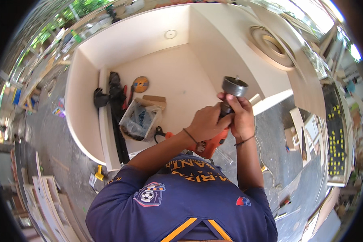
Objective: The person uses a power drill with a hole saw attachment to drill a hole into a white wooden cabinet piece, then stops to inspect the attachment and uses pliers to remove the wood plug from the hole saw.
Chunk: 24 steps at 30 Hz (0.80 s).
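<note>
An orange power drill (211,146) is held up close to my chest, its front end pointing away from me. Fitted in its chuck (226,108) is a grey metal hole saw (234,87) with a pilot bit standing out of its middle. My left hand (207,121) is closed around the chuck. Just beside it, my right hand (241,117) is closed at the front of the chuck, its fingertips touching the base of the hole saw. The fingers overlap there, so part of the chuck is hidden.
A large pale wooden cabinet (181,64) lies in front of me. On it are a cardboard box (154,121) with plastic inside, an orange disc (140,84) and a black bag (116,90). Wooden rings (272,46) rest at the right. A cable (259,151) trails over the floor.
</note>
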### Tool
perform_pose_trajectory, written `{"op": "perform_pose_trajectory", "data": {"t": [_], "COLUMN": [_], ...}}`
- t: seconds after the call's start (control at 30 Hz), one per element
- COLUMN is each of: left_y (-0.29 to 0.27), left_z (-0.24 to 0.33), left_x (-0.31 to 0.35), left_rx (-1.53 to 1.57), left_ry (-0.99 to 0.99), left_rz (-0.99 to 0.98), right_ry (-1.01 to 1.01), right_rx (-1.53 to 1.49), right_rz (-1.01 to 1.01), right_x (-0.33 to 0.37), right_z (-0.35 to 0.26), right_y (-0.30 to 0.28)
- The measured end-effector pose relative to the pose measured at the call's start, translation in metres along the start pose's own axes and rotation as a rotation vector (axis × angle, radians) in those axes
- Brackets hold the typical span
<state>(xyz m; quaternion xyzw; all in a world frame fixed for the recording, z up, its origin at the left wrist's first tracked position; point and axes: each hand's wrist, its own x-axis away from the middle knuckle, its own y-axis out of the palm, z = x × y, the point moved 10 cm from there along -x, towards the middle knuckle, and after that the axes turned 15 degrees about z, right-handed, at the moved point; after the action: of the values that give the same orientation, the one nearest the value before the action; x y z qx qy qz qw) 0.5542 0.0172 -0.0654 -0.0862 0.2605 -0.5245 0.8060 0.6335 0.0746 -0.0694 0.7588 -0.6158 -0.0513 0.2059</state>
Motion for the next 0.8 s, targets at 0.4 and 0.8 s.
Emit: {"op": "perform_pose_trajectory", "data": {"t": [0.4, 0.8], "left_y": [-0.001, -0.169], "left_z": [0.007, 0.028], "left_x": [0.005, 0.057], "left_rx": [-0.024, 1.133], "left_ry": [-0.007, -0.292], "left_rz": [0.005, 0.164], "right_ry": [-0.059, -0.447], "right_rx": [-0.156, 0.464], "right_rz": [-0.249, -0.956], "right_x": [-0.001, -0.052], "right_z": [-0.003, 0.125], "right_y": [0.000, 0.218]}}
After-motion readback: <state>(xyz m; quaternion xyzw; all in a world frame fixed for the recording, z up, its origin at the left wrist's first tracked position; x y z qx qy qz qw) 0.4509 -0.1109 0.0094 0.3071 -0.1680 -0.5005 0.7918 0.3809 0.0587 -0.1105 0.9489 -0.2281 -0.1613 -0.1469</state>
